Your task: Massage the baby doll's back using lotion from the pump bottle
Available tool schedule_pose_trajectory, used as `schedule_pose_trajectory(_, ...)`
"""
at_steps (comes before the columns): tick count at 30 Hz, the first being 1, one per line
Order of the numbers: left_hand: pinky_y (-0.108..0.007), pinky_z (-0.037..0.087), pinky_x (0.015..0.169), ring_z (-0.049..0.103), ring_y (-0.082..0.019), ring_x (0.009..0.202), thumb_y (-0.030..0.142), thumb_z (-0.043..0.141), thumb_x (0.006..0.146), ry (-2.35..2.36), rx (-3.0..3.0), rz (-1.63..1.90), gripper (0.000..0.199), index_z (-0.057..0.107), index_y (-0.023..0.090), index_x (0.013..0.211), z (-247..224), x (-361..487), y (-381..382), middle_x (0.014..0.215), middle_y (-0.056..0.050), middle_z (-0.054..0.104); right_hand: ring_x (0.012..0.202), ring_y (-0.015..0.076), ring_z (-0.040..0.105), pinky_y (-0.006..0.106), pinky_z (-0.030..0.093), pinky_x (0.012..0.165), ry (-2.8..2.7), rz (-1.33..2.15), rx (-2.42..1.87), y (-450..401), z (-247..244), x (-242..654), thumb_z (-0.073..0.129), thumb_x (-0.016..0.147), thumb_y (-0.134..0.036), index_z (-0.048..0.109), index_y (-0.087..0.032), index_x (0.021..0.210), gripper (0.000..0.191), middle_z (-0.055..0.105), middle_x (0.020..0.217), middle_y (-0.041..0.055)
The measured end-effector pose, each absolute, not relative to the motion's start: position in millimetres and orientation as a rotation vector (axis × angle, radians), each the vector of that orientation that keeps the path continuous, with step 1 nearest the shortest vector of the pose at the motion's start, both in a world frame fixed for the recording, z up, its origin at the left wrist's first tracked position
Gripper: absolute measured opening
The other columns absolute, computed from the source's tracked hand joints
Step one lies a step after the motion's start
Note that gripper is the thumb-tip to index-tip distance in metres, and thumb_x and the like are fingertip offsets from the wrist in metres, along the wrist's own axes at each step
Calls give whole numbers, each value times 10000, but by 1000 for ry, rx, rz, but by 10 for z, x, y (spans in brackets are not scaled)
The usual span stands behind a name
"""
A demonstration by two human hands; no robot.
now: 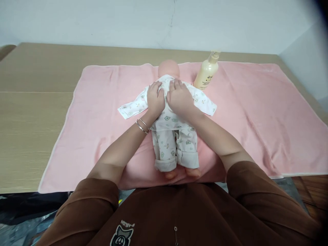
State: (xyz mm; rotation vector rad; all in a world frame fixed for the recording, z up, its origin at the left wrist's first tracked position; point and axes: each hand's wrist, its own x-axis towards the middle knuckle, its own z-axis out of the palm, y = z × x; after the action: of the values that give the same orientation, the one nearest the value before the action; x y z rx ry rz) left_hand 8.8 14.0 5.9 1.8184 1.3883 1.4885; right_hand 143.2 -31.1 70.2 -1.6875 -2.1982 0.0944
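Note:
A baby doll (169, 119) in white printed pajamas lies with its bald head away from me and its feet toward me. Its back appears to face up. My left hand (155, 99) rests flat on the left side of the doll's upper body, fingers toward its shoulder. Beside it, my right hand (180, 97) lies flat on the upper right side, fingers stretched out. Neither hand grips anything. The doll's sleeves spread out to both sides, and its trouser cuffs (188, 160) are rolled above the bare feet.
Under the doll a pink blanket (243, 112) with some creases covers much of the wooden table (33, 112). A cream-coloured pump bottle (206, 72) stands on the blanket by the doll's right-hand sleeve. Behind the table rises a pale wall (128, 24).

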Motion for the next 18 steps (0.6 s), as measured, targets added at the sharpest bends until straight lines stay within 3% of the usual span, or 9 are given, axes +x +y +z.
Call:
schedule_pose_trajectory(3, -447, 433, 1290, 634, -251, 1350, 219, 528, 964, 1373, 1800, 1489, 286, 733, 241, 1162, 40, 70, 139, 1309, -61, 754, 1632, 361, 281, 573, 200, 1366, -2390, 114, -1517, -338, 765, 1387, 392, 1031, -193, 459, -19, 1585, 585, 351, 1707, 212)
schedule_pose_trajectory(6, -465, 388, 1324, 607, -261, 1397, 250, 547, 974, 1375, 1799, 1480, 290, 728, 246, 1201, 28, 66, 139, 1369, -64, 732, 1619, 319, 327, 591, 244, 1352, -2353, 220, -1486, -141, 772, 1567, 393, 1059, -297, 503, -137, 1572, 549, 377, 1712, 125)
schedule_pose_trajectory(9, -474, 348, 1350, 587, -278, 1427, 291, 543, 978, 1392, 1823, 1456, 312, 722, 214, 1223, 49, 84, 118, 1402, -91, 715, 1557, 412, 410, 657, 303, 1295, -2100, 237, -1750, -72, 705, 1682, 388, 1074, -436, 494, -1, 1543, 648, 425, 1651, 259)
schedule_pose_trajectory(12, -481, 381, 1331, 595, -290, 1414, 271, 484, 972, 1416, 1864, 1436, 357, 713, 174, 1228, 79, 106, 90, 1378, -123, 722, 1533, 478, 414, 684, 303, 1274, -1985, 131, -1813, -265, 634, 1579, 387, 1064, -414, 454, 126, 1513, 705, 424, 1600, 367)
schedule_pose_trajectory(14, -498, 411, 1305, 606, -298, 1393, 251, 471, 951, 1439, 1892, 1432, 371, 712, 171, 1222, 81, 111, 86, 1373, -132, 724, 1573, 450, 366, 653, 278, 1305, -2067, 92, -1713, -395, 624, 1476, 378, 1049, -317, 417, 105, 1550, 656, 386, 1638, 341)
schedule_pose_trajectory(18, -508, 413, 1295, 605, -302, 1385, 290, 484, 945, 1451, 1913, 1443, 378, 710, 194, 1232, 41, 102, 114, 1387, -122, 721, 1625, 331, 309, 553, 228, 1368, -2348, 186, -1445, -298, 685, 1512, 379, 1026, -227, 510, -64, 1553, 567, 393, 1696, 169)
